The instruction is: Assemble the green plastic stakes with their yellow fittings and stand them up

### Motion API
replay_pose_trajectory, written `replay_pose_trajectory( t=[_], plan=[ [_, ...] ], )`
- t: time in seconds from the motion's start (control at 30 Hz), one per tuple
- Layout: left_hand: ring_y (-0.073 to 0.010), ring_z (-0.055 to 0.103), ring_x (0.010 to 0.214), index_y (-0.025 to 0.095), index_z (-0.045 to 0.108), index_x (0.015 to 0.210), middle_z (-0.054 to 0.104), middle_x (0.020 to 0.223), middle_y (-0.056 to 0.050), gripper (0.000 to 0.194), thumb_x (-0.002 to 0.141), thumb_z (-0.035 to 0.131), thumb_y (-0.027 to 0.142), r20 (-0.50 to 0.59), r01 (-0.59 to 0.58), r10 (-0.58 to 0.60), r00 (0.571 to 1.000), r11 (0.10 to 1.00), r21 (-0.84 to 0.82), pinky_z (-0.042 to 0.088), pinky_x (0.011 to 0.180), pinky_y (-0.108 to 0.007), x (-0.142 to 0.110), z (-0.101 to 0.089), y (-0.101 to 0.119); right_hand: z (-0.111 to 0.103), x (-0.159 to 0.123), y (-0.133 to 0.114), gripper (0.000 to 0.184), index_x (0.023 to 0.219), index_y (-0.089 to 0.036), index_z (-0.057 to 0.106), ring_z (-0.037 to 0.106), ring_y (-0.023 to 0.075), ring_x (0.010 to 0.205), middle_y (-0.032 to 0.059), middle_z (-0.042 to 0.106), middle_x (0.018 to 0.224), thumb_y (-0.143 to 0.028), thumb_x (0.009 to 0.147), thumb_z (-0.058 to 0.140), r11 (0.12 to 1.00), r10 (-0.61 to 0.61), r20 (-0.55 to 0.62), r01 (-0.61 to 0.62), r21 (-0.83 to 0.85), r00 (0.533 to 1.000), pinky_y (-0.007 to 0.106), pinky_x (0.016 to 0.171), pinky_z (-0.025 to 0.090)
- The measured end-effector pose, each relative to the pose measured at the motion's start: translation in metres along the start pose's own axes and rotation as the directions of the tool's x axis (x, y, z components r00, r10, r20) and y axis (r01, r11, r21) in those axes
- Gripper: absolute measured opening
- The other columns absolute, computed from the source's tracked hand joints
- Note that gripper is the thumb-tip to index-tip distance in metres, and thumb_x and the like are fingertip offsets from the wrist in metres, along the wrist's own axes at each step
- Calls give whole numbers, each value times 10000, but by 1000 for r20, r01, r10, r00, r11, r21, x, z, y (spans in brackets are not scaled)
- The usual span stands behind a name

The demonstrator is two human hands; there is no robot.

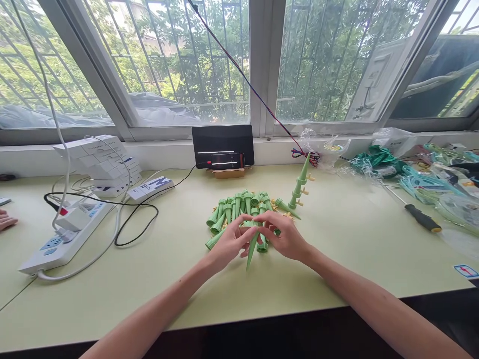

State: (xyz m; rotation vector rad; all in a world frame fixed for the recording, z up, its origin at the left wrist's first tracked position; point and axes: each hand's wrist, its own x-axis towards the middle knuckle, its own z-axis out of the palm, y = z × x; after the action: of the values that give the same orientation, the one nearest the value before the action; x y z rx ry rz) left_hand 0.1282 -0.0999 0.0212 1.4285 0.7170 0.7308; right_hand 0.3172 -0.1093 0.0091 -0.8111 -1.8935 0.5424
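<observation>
At the far left, part of another person's hand [7, 220] lies on the table [337, 264], cut off by the edge of the view. Next come a white power strip [56, 255] with plugs in it, a stack of white boxes [108, 169] behind it, and a flat blue-and-white box [150, 189]. Near the window, a phone [226, 160] stands in front of a dark tablet [224, 137]. In the middle lies a pile of green spikes [238, 203], and just on the near side of it the person's left hand [232, 242] pinches one green spike [253, 253], its point slanting down toward the table edge. The right hand [285, 237] meets it from the other side, its fingers also closed at the spike's upper end; exactly what each fingertip presses is hidden. The step in hand looks like working on that upper end, and the next move seems to call for one hand steadying the spike while the other makes small, exact finger motions. Right of the hands, a column of nested spikes [298, 188] with yellow taps stands slightly tilted. Farther right lie a screwdriver [422, 218] and plastic bags [381, 162].
</observation>
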Motion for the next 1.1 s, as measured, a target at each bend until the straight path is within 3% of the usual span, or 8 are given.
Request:
replay_pose_trajectory(
  t=[0.3,0.6,0.87,1.0,1.1],
  plan=[
    [-61,406,466,197,510,1040,644,711,-4,354,895,573,514,-62,-54,55,997,998,24,296,410,-172,1,0,0,-2,1,-6,228,1151,-222,625,586,141,693,57,644,891,-272,982,480,999,-39,24,38,29,999,258,583,533],
    [-50,425,443,222,524,1039,590,677,17,360,849,659,497,0,81,-86,996,937,-341,273,427,-166,3,-4,0,-3,1,-8,341,1304,-271,563,576,147,726,77,616,1004,-235,992,430,997,-53,49,50,59,997,270,602,558],
    [-38,429,429,223,537,1019,583,687,22,291,877,637,456,28,84,-79,996,923,-376,263,427,-174,3,-6,2,-4,-1,-10,343,1311,-276,552,576,146,728,82,610,1051,-257,979,465,996,-63,51,60,64,997,279,619,566],
    [-33,405,423,212,517,1008,578,674,28,276,886,629,432,3,47,-49,999,930,-364,248,433,-179,3,-6,5,-11,0,-7,320,1290,-271,548,554,109,652,76,601,1108,-271,976,481,997,-66,-33,68,49,997,256,589,546],
    [-35,396,411,212,497,986,574,654,36,320,852,664,450,-54,35,-56,997,940,-339,231,422,-179,3,-6,8,-24,5,5,241,1173,-230,604,543,113,613,70,630,1017,-292,979,476,997,7,-165,-20,-78,986,268,586,518]
  ],
)
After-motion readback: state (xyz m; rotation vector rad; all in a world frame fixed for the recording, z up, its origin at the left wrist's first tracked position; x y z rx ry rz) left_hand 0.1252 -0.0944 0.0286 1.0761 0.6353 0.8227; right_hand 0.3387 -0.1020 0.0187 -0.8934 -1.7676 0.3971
